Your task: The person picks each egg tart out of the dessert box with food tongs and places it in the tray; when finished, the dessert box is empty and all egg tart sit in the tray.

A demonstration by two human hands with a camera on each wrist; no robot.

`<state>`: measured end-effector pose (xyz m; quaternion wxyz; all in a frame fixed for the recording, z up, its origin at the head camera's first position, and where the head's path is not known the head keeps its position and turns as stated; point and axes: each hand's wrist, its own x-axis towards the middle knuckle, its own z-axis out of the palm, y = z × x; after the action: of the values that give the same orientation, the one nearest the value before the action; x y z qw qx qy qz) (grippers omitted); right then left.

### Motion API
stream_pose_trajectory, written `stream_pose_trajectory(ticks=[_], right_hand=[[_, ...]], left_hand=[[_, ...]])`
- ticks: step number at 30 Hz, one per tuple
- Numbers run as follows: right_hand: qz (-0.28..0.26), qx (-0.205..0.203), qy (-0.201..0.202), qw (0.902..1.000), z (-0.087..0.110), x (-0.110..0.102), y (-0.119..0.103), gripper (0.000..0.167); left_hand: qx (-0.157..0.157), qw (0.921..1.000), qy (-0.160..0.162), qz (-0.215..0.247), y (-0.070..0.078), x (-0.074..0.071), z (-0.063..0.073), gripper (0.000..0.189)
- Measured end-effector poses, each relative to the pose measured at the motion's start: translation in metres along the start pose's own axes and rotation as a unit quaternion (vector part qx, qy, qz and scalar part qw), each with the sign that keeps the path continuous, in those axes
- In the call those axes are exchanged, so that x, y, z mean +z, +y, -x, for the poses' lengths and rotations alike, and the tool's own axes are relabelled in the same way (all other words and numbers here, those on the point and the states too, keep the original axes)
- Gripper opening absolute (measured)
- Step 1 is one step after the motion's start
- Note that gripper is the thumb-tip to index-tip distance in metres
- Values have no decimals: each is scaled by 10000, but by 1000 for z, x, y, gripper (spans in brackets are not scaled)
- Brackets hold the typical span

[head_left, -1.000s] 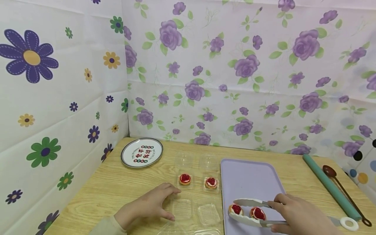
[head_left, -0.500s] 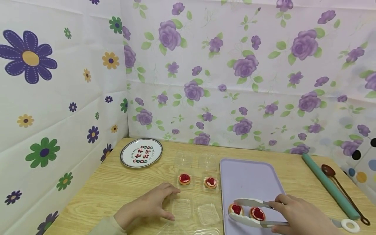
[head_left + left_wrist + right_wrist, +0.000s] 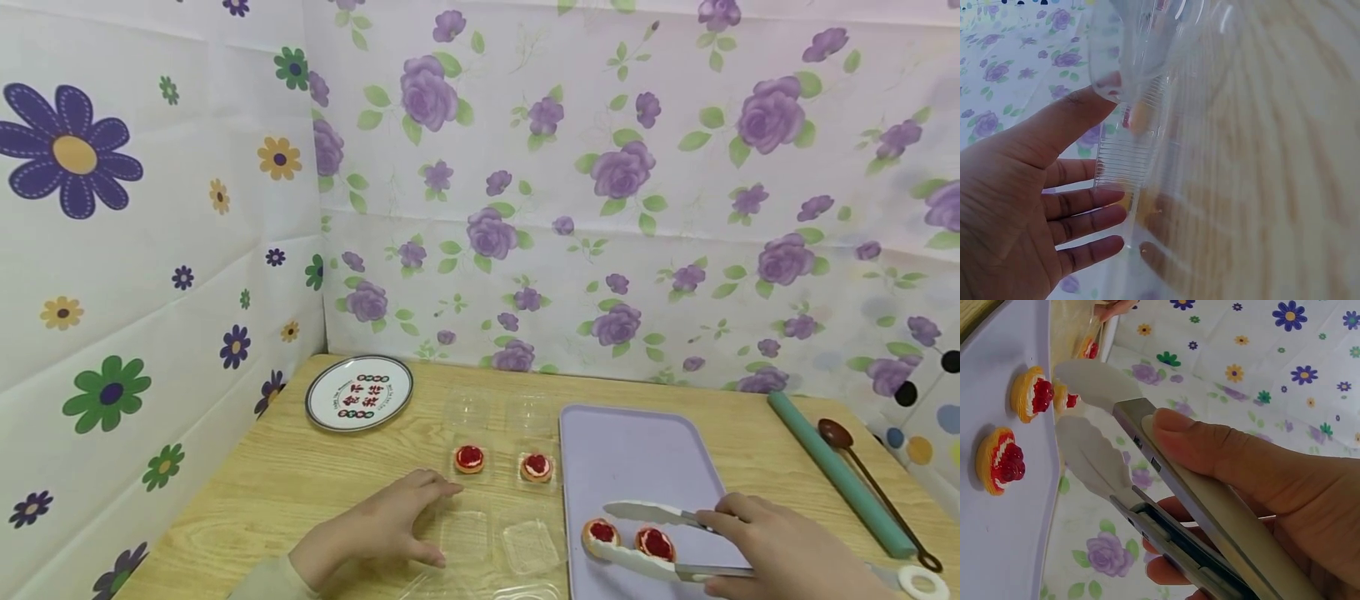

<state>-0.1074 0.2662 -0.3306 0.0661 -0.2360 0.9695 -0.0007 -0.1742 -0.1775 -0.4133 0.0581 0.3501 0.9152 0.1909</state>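
Note:
My right hand (image 3: 783, 550) grips a pair of tongs (image 3: 1204, 512) by its handles. The white tips stand apart above two small red-topped tarts on the purple tray (image 3: 630, 458): a left tart (image 3: 602, 531) and a right tart (image 3: 657, 543). In the right wrist view the tips are clear of both tarts. My left hand (image 3: 382, 521) is at the left edge of a clear plastic container (image 3: 465, 537), its fingers spread and nearly straight. The left wrist view shows the thumb and fingers around the container's ribbed side (image 3: 1125, 150); firm contact cannot be told.
Two more tarts sit in clear containers, a left one (image 3: 469, 459) and a right one (image 3: 536, 467). Another clear container (image 3: 531, 546) stands beside the tray. A white plate (image 3: 360, 393) lies at the back left. A green rolling pin (image 3: 840, 475) and brown spoon (image 3: 836, 433) lie right.
My right hand has drawn the tongs slightly to the right and up from the tarts. The left hand stays beside the container. Both tarts on the tray stay in place.

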Motion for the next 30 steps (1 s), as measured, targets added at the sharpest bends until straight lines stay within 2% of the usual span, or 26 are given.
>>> stream_pose_trajectory(ticks=[5,9,13,18,22,30], right_hand=[[-175,323,-11,9993,3,-6,-4,72],[-324,393,68,9987,0,-14,-6,73],[-272,159,222,9993,-5,-24,-5,70],[57,-287,535,9981,-10,-34,-3,68],[311,-405,711,9962,-13,-42,-4,66],[710,-553,916,9917,-22,-53,-8,59]], left_hand=[[-85,9999,-41,42,3,-3,1,84],[-85,9999,99,44,3,-6,2,82],[48,9995,311,-54,3,-9,2,76],[7,9989,435,153,4,-16,-1,70],[127,9985,510,144,9,-24,-11,66],[343,9977,574,99,17,-38,-40,63]])
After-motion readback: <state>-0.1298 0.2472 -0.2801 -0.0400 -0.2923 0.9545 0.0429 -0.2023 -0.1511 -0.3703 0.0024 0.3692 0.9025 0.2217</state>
